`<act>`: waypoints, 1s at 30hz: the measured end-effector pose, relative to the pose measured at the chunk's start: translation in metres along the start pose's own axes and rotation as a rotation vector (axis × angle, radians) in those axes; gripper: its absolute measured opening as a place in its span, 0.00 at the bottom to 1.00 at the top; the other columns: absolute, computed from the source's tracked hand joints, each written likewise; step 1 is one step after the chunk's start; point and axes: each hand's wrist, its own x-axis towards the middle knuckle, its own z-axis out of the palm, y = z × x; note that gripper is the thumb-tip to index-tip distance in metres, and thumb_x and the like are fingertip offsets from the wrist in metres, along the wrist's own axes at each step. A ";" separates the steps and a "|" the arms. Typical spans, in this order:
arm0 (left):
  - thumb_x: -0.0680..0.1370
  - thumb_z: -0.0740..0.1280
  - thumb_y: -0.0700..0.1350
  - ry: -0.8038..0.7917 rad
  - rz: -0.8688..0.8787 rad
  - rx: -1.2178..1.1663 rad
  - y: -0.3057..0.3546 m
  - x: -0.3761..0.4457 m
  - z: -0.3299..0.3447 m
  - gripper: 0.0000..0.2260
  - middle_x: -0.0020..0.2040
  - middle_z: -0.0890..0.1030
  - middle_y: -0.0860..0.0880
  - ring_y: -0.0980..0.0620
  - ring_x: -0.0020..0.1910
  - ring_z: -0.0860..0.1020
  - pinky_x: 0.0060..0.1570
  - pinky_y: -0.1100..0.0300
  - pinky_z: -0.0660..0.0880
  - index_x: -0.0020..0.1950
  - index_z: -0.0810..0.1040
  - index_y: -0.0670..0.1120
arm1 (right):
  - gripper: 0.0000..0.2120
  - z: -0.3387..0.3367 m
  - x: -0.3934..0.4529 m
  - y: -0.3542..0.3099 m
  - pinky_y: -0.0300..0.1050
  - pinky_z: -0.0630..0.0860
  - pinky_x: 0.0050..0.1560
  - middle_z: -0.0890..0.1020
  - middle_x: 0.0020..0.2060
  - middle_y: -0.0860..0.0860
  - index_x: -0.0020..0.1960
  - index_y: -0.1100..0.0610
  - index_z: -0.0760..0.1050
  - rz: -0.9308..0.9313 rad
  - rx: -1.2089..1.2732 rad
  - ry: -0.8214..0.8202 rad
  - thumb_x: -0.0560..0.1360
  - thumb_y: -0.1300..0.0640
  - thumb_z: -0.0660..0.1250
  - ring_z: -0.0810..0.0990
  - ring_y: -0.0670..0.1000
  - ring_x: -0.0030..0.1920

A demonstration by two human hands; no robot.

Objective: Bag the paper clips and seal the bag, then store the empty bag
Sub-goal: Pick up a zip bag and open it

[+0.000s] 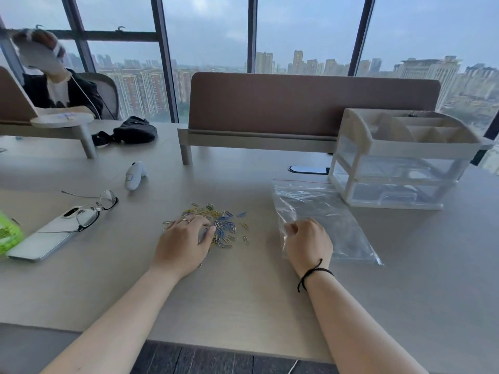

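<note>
Step in hand: gathering. The left hand (185, 238), fingers curled, rakes the loose pile of coloured wire paper clips (221, 225) on the pale wooden desk (243, 306). The right hand (307, 242) pinches the near edge of the clear plastic zip bag (324, 211), which lies flat beside the pile. Next, by judgement: open the bag's mouth to receive clips.

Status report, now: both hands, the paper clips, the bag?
Left hand down on paper clips, gathering. Right hand pinching near edge of plastic bag, flat on desk. Clips all loose, none bagged. Nothing in the way.
</note>
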 end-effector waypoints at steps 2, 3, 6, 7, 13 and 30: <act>0.77 0.58 0.59 0.011 0.013 -0.014 0.001 -0.003 -0.002 0.18 0.49 0.86 0.52 0.45 0.50 0.84 0.51 0.53 0.77 0.48 0.83 0.50 | 0.16 -0.003 0.001 0.001 0.46 0.66 0.34 0.77 0.38 0.52 0.35 0.60 0.78 0.018 0.075 0.046 0.78 0.53 0.65 0.73 0.57 0.38; 0.77 0.58 0.58 0.025 0.025 -0.019 0.001 -0.005 -0.003 0.17 0.49 0.86 0.53 0.46 0.50 0.84 0.51 0.53 0.77 0.48 0.83 0.50 | 0.15 -0.004 0.000 0.001 0.46 0.65 0.34 0.78 0.38 0.52 0.36 0.60 0.78 0.019 0.114 0.080 0.78 0.53 0.65 0.73 0.57 0.38; 0.79 0.60 0.56 0.104 0.086 -0.064 0.002 -0.007 -0.008 0.16 0.47 0.87 0.53 0.47 0.47 0.84 0.52 0.54 0.75 0.46 0.84 0.49 | 0.13 -0.010 -0.004 -0.001 0.45 0.64 0.32 0.77 0.38 0.52 0.37 0.60 0.76 -0.028 0.231 0.223 0.78 0.55 0.67 0.74 0.57 0.35; 0.79 0.61 0.56 0.134 0.102 -0.084 0.004 -0.008 -0.009 0.16 0.46 0.87 0.53 0.47 0.46 0.84 0.51 0.54 0.74 0.45 0.84 0.48 | 0.13 -0.014 -0.008 -0.003 0.45 0.64 0.31 0.77 0.37 0.52 0.37 0.60 0.74 -0.067 0.269 0.269 0.78 0.56 0.68 0.73 0.56 0.33; 0.82 0.50 0.66 0.088 0.253 -0.218 0.019 -0.014 -0.013 0.29 0.46 0.86 0.52 0.49 0.50 0.83 0.53 0.53 0.77 0.48 0.84 0.48 | 0.13 -0.032 -0.077 -0.029 0.48 0.67 0.24 0.74 0.26 0.47 0.41 0.52 0.67 -0.498 0.381 0.132 0.80 0.47 0.60 0.72 0.52 0.24; 0.78 0.71 0.35 -0.363 -0.427 -1.254 0.090 -0.007 -0.024 0.05 0.47 0.87 0.40 0.42 0.43 0.85 0.45 0.50 0.84 0.53 0.83 0.37 | 0.15 -0.042 -0.148 -0.032 0.41 0.62 0.26 0.73 0.28 0.47 0.33 0.53 0.70 -1.038 0.241 -0.072 0.74 0.49 0.71 0.70 0.48 0.27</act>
